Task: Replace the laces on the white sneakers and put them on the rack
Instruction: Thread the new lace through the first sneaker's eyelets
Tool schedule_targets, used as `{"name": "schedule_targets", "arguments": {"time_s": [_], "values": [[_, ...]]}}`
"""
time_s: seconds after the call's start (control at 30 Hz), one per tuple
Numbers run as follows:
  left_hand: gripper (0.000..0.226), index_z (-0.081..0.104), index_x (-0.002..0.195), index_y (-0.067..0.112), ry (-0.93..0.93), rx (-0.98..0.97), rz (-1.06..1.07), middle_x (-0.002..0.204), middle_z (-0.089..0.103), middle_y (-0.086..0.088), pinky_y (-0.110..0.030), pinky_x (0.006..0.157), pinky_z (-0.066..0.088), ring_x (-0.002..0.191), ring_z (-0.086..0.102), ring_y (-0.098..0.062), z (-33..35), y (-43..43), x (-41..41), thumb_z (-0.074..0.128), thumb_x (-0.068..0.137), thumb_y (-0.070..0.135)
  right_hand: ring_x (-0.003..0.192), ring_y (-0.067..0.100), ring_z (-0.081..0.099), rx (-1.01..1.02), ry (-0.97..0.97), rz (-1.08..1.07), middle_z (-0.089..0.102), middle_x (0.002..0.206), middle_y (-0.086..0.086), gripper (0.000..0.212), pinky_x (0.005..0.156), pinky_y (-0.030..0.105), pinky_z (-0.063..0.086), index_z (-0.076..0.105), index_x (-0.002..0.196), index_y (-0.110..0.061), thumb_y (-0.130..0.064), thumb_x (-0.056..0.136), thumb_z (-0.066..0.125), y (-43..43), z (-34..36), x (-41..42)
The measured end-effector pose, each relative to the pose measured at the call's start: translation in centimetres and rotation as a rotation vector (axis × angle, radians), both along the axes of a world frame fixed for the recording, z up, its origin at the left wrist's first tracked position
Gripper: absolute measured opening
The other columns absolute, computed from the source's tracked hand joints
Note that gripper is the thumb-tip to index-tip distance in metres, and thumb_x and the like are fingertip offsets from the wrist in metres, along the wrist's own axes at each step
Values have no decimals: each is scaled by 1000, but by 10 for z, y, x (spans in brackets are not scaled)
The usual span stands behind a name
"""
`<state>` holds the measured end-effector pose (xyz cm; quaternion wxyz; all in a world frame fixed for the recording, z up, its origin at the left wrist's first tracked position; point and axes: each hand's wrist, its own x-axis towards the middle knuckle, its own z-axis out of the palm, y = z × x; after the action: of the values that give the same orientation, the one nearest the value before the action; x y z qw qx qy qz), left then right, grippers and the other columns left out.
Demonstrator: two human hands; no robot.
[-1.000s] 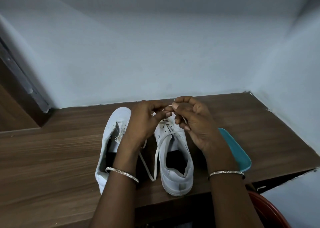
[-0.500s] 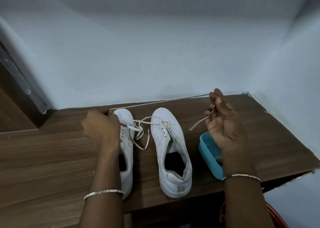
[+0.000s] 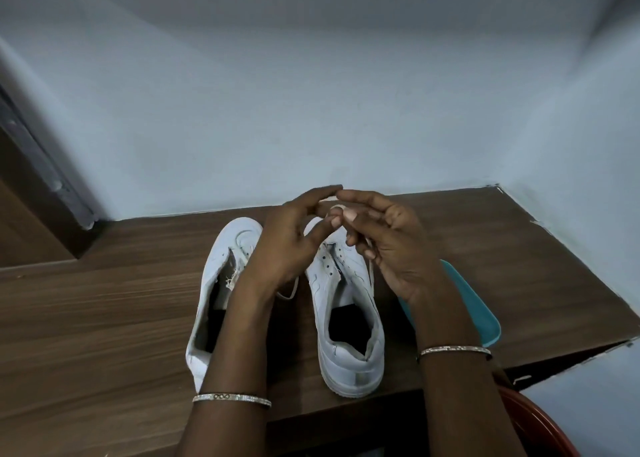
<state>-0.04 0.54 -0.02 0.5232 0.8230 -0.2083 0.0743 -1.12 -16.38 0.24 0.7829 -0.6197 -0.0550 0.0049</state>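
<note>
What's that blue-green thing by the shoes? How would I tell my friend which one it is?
On the brown wooden table in the white corner stand a left white sneaker and a right white sneaker, toes to the wall. Just right of the right one, a turquoise plastic container peeks out behind the right hand and its wrist. It is the only brightly coloured thing on the tabletop.

The left hand and right hand meet, fingertips pinching a lace between them.

2 white sneakers side by side on wood table, toes twd wall. L hand + R hand above, pinching lace. Teal tray just R.
</note>
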Motion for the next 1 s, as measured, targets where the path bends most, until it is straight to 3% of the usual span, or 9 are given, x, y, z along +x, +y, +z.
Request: {"name": "schedule_targets", "arguments": {"time_s": [0.17,0.3,0.37,0.47,0.5,0.57,0.73,0.87,1.0], "values": [[15,79,96,15,-1,-107,118,71,71,5,-19,62,49,62,64,-8,-2,2,2,64,97,12,52,9,53,-2,55,-111,70,72,3,16,42,16,36,68,98,-4,-5,84,76,-5,-5,1],[17,78,85,21,36,-74,400,61,68,8,-37,64,56,61,66,-19,-15,16,11,64,93,25,60,7,58,-66,83,-172,73,76,4,9,53,15,46,77,91,-10,-8,82,79,-15,-14,3],[22,78,92,21,59,-17,425,73,72,8,-43,73,58,71,68,-18,-18,21,12,59,85,29,64,8,61,-78,79,-184,74,79,6,11,60,16,49,78,95,-11,-5,85,76,-16,-18,4],[52,69,123,24,-9,94,277,114,63,13,-19,95,47,105,59,-3,-13,16,6,53,74,16,69,10,66,-149,50,-156,77,83,8,16,68,19,54,75,102,-10,0,91,69,-11,-21,6],[59,66,127,25,-37,102,209,119,59,15,-9,95,40,109,54,4,-10,12,3,52,71,16,70,12,69,-175,38,-146,78,84,10,16,68,20,55,74,104,-9,0,91,69,-8,-20,6],[51,66,128,25,-34,92,77,120,64,17,-7,94,40,111,55,10,-7,2,2,56,77,20,69,20,72,-199,25,-137,77,84,15,16,66,25,58,68,103,-3,0,88,74,-1,-19,7],[22,76,111,23,-19,116,22,82,69,27,-9,68,43,72,63,6,-15,-4,8,68,93,14,60,18,68,-257,38,-241,75,73,16,11,59,26,55,73,82,-4,-1,79,82,7,-25,8],[21,78,110,22,4,100,57,92,77,12,-18,71,51,76,68,-4,-20,-3,11,71,92,15,72,25,70,-268,70,-265,76,78,15,14,71,37,58,78,82,-8,-8,73,88,6,-29,8],[19,80,103,14,-1,186,246,95,78,-1,-2,66,38,71,62,6,-28,-1,15,70,90,6,72,14,71,-442,75,-409,76,75,1,3,76,38,59,79,84,-18,-16,86,78,7,-41,12]]}}
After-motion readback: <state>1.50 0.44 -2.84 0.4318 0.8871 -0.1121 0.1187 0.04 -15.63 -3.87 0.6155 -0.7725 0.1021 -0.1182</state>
